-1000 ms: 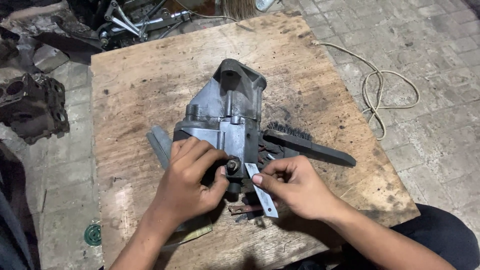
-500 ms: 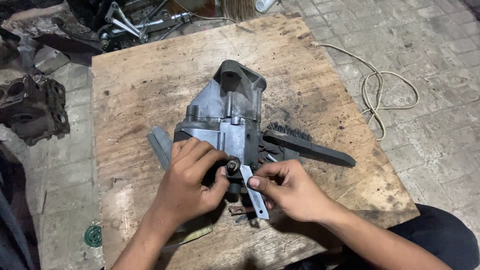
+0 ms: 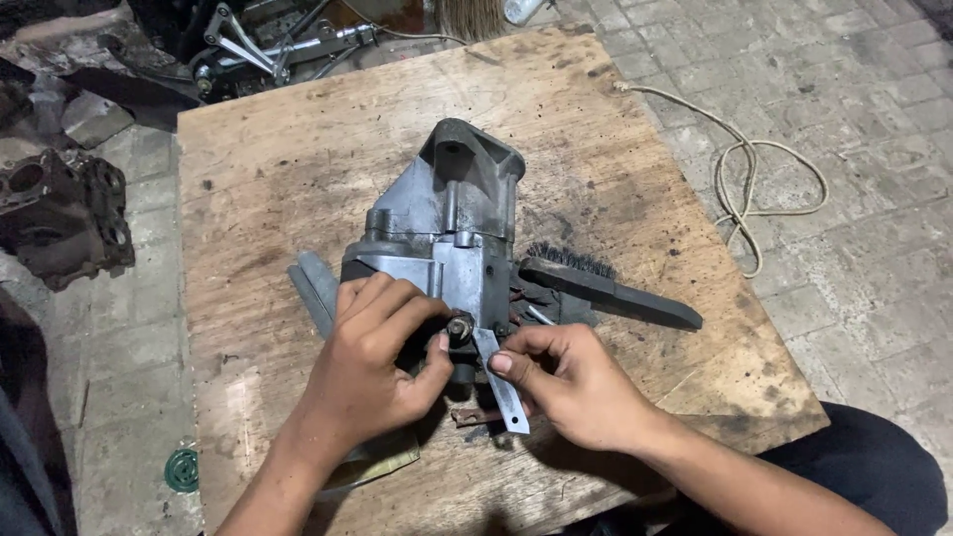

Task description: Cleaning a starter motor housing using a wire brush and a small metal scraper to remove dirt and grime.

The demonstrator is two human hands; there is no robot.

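Note:
A grey cast-metal motor housing (image 3: 447, 223) lies on a worn wooden board (image 3: 298, 129). My left hand (image 3: 372, 362) grips its near end, thumb beside a small round stud (image 3: 459, 327). My right hand (image 3: 571, 382) pinches a flat grey metal strip (image 3: 499, 380), whose upper end rests against that stud. A rusty small part (image 3: 467, 416) lies under the strip on the board.
A black wire brush (image 3: 606, 283) lies right of the housing. A flat grey bar (image 3: 313, 288) sticks out on the left. A pale rope (image 3: 754, 179) is coiled on the tiled floor. A dark engine casting (image 3: 60, 213) sits left of the board; metal parts lie behind it.
My right hand has moved the metal strip left and up until its end meets the stud. The left hand and the housing have stayed in place.

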